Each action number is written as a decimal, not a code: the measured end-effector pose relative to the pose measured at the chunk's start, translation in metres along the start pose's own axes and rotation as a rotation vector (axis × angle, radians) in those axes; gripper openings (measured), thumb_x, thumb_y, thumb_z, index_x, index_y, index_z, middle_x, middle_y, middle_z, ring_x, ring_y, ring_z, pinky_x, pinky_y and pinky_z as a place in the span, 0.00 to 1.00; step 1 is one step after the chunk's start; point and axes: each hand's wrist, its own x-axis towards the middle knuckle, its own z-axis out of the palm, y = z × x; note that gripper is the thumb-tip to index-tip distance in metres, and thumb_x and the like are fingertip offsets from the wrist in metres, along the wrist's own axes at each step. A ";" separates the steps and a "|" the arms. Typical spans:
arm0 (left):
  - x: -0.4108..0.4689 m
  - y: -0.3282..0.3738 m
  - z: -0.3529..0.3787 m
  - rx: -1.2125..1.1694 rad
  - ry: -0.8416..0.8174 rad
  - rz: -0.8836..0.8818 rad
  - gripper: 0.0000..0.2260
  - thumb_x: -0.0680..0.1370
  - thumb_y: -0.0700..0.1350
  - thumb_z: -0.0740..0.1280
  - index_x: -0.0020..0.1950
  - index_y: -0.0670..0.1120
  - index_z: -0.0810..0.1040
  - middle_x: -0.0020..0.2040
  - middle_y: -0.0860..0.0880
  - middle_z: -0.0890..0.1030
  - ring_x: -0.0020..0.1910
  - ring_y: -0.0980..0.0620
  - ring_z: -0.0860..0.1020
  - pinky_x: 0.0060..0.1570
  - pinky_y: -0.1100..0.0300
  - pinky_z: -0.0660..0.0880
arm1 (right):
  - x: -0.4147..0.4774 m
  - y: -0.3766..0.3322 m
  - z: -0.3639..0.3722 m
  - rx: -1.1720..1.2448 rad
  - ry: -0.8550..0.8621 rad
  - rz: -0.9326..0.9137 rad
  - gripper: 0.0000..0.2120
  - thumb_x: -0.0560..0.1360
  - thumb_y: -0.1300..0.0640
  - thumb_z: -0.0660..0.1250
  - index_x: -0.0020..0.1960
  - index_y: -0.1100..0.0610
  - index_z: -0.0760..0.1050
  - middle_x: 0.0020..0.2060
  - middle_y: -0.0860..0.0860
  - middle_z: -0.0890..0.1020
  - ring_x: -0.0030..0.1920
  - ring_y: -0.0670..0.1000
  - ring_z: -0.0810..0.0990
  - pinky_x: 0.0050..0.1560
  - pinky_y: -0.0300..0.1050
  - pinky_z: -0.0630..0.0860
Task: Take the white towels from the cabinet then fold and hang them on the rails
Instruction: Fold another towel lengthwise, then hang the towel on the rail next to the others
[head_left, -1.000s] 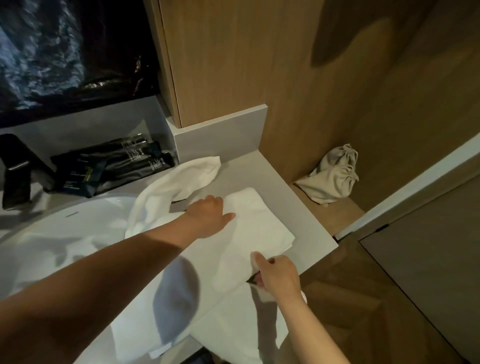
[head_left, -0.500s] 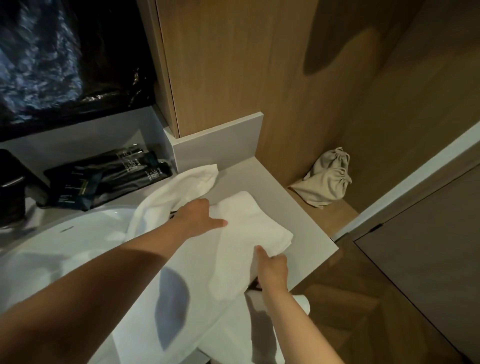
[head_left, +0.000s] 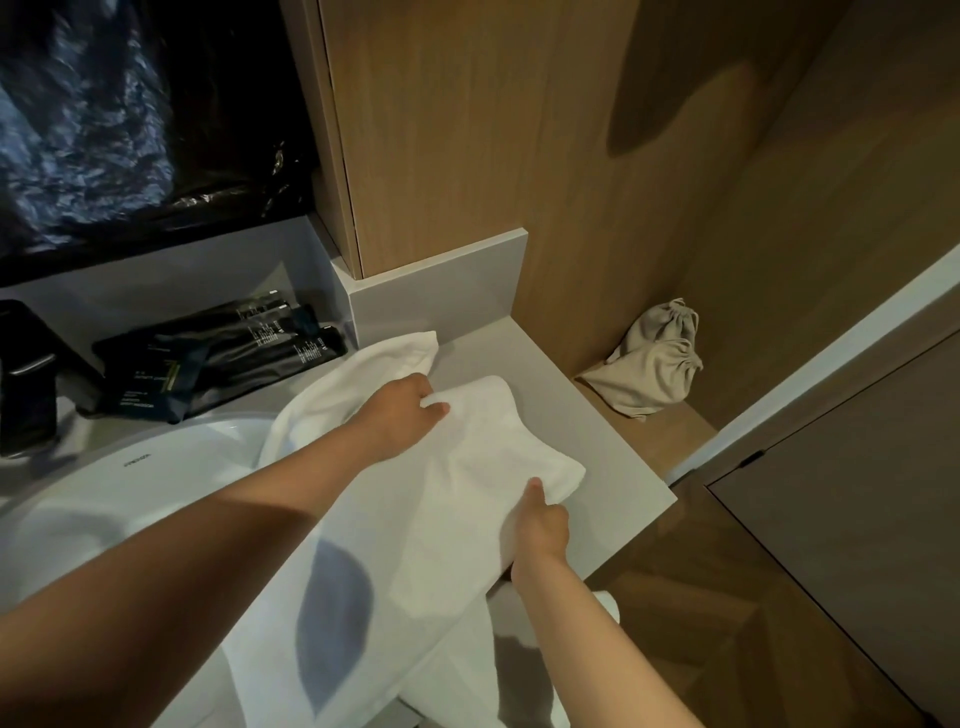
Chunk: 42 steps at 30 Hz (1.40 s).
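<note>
White terry towel on grey countertop; left hand grips far corner, right hand pinches near corner: likely squaring fold.

- We see a grey counter with a white basin sunk in at nine o'clock.
- A white towel lies across its middle and hangs over the six o'clock edge.
- Black packets lie at ten o'clock.
- At two o'clock, a lower wooden ledge carries beige bags.

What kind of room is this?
Probably a hotel bathroom vanity: a white basin set in a grey counter, black packaged toiletries beside it, and a white towel spread over the counter.
</note>
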 end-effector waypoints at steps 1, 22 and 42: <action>-0.001 0.001 -0.004 -0.059 0.034 0.020 0.09 0.79 0.52 0.64 0.50 0.46 0.71 0.47 0.49 0.74 0.45 0.48 0.72 0.42 0.58 0.65 | -0.001 0.000 -0.001 0.003 0.008 -0.026 0.21 0.83 0.48 0.55 0.67 0.63 0.69 0.57 0.57 0.77 0.58 0.59 0.75 0.57 0.50 0.70; -0.134 0.120 -0.139 -0.255 0.272 0.490 0.10 0.80 0.44 0.64 0.53 0.58 0.80 0.55 0.64 0.79 0.55 0.64 0.75 0.51 0.72 0.68 | -0.112 -0.135 -0.103 -0.021 -0.318 -0.803 0.13 0.82 0.47 0.56 0.55 0.49 0.78 0.45 0.42 0.85 0.49 0.44 0.83 0.50 0.41 0.77; -0.216 0.330 -0.161 -0.444 0.493 0.877 0.20 0.76 0.38 0.69 0.63 0.56 0.75 0.59 0.66 0.78 0.59 0.63 0.76 0.50 0.71 0.75 | -0.183 -0.357 -0.273 -0.021 -0.276 -1.644 0.05 0.79 0.49 0.63 0.51 0.45 0.77 0.45 0.34 0.82 0.48 0.38 0.81 0.45 0.35 0.77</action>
